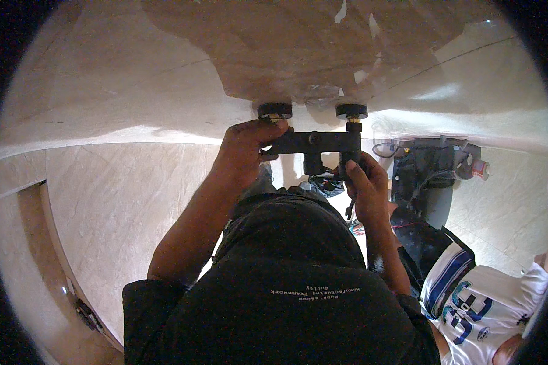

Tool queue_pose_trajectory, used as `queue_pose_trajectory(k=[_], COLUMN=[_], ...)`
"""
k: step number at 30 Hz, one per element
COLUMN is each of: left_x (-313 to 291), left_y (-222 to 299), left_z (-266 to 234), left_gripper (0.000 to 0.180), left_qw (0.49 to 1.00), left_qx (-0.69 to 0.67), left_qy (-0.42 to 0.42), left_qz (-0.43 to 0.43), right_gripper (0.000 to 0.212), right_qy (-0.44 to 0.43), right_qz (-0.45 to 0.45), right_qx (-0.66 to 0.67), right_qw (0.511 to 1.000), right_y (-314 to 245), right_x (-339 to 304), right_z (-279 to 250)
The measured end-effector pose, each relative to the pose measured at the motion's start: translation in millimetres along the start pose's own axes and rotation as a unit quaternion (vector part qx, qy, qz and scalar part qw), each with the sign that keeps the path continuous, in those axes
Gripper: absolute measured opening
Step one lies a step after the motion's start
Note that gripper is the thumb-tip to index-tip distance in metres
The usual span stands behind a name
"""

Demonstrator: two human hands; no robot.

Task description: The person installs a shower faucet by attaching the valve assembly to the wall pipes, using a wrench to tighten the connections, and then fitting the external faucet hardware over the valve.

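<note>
In front of the tiled wall (182, 67) I hold a matte black wall-mount mixer tap (323, 142). My left hand (240, 149) is closed round its left end, with fingers by a brass fitting at the left round black wall flange (274, 111). The mixer's right end lines up with a brass fitting under the right round black flange (352, 111). My right hand (371, 185) grips the mixer's lower right part, thumb in front. A thin dark piece hangs below that hand; I cannot make out what it is. Whether the left joint is connected is hidden by my fingers.
A person in a white jersey with blue stripes (481, 304) is close by at lower right. Beyond my right hand stands a large black bag or case (429, 164). Something in dark plastic (326, 187) lies below the mixer. A door edge (55, 225) is at far left.
</note>
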State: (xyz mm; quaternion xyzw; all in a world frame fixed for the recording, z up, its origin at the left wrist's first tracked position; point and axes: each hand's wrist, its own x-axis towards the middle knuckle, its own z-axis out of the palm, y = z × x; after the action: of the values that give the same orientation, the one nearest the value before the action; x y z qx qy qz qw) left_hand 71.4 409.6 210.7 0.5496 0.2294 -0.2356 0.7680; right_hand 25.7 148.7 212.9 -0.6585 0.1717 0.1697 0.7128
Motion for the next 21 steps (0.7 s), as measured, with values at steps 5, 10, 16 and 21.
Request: queue_pose_trajectory(k=[5, 10, 16, 21], left_x=[1.5, 13.0, 21.0, 24.9], left_y=[3.2, -9.2, -10.2, -20.1], left_z=[-0.5, -6.1, 21.7, 22.5], left_gripper=[0.036, 0.036, 0.036, 0.035], left_qw=[0.996, 0.987, 0.998, 1.000], left_qx=[-0.080, -0.136, 0.025, -0.024], left_qy=[-0.023, -0.049, 0.062, 0.018], left_qz=[-0.035, -0.065, -0.004, 0.010], right_gripper=[0.031, 0.030, 0.032, 0.027], right_qy=[0.001, 0.000, -0.007, -0.001], right_qz=[0.012, 0.002, 0.014, -0.009], right_qx=[-0.009, -0.025, -0.031, -0.021], right_qw=[1.000, 1.000, 0.999, 1.000], right_y=[-1.2, -1.5, 1.7, 10.9], right_x=[3.3, 8.6, 19.7, 26.1], right_z=[-3.0, -8.7, -22.3, -24.9])
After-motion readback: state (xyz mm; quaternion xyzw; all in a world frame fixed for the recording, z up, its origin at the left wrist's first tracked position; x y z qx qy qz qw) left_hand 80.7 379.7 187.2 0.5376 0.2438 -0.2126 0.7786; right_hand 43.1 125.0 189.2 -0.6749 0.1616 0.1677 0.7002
